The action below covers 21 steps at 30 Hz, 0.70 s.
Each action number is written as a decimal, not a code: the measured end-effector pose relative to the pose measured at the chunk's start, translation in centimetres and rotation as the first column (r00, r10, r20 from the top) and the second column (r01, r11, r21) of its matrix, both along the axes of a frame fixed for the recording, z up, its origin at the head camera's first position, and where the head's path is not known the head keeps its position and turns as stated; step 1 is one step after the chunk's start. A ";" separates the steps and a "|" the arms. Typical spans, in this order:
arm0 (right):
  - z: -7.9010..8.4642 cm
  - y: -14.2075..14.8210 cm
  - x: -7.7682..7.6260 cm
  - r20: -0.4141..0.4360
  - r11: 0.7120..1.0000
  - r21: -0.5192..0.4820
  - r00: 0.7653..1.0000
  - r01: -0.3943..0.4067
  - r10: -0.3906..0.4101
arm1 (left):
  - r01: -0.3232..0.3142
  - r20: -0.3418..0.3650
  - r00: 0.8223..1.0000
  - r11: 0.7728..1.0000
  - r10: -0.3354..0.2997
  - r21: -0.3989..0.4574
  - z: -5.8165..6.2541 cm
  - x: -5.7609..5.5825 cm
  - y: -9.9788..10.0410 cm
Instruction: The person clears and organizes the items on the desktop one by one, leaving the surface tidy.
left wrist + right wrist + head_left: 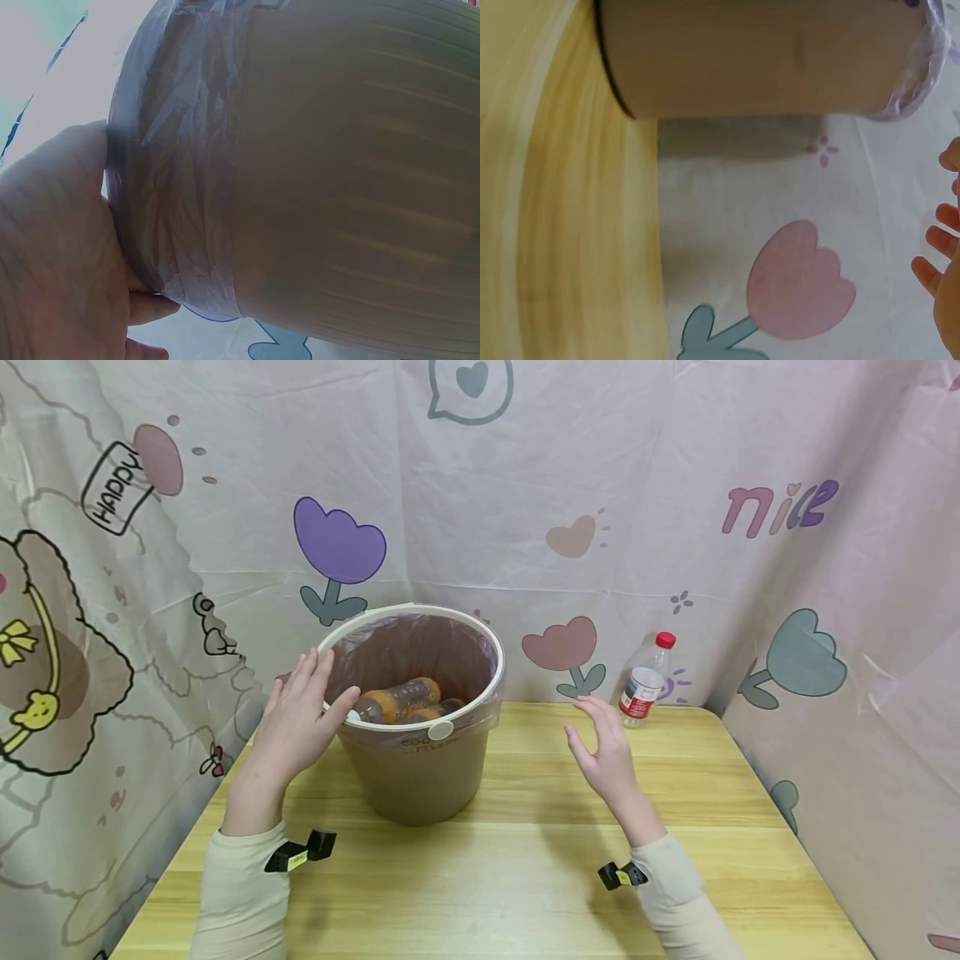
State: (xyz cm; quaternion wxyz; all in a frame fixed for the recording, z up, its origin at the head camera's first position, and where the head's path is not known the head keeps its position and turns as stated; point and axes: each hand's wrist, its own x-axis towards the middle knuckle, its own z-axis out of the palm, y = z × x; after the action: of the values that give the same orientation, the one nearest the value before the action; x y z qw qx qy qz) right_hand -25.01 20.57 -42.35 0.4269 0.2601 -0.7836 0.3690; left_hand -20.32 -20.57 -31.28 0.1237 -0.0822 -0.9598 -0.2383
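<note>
A brown trash bin (pixel 420 777) with a white rim and a clear plastic liner stands on the table. Inside it lie orange-labelled bottles (pixel 405 697). My left hand (pixel 296 718) is at the bin's left rim, fingers extended and thumb over the front edge; the left wrist view shows the hand (pixel 67 240) right beside the lined rim (pixel 176 150). My right hand (pixel 606 752) is held over the table to the right of the bin, fingers loosely bent, holding nothing. Just beyond it stands a clear plastic bottle (pixel 643 685) with a red cap and a red-and-white label.
The light wooden table (pixel 525 877) reaches back to a printed curtain (pixel 480 510) hanging close behind the bin and bottle. More curtain (pixel 862 777) hangs along the right side, and another stretch (pixel 67 827) along the left.
</note>
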 end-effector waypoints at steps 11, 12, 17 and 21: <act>-2.1 3.1 0.1 0.075 0.991 0.075 0.990 0.111 -0.117 | -0.015 0.015 1.000 1.000 0.015 0.000 0.1 0.1 0.0; -2.3 3.4 0.0 0.080 0.989 0.082 0.988 0.123 -0.129 | -0.016 0.018 1.000 1.000 0.016 0.001 0.1 0.1 0.0; -3.2 4.9 -0.2 0.117 0.977 0.097 0.973 0.188 -0.199 | -0.015 0.019 1.000 1.000 0.015 0.002 0.1 0.1 0.0; -3.7 6.0 -0.1 0.170 0.969 0.096 0.956 0.228 -0.241 | -0.016 0.018 1.000 1.000 0.016 -0.001 0.0 0.0 0.0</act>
State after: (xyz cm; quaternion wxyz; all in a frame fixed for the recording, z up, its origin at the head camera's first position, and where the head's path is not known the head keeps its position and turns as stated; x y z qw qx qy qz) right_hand -25.10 26.54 -46.06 0.3850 0.1468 -0.8575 0.3080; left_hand -20.31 -20.59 -31.25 0.1167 -0.0724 -0.9616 -0.2376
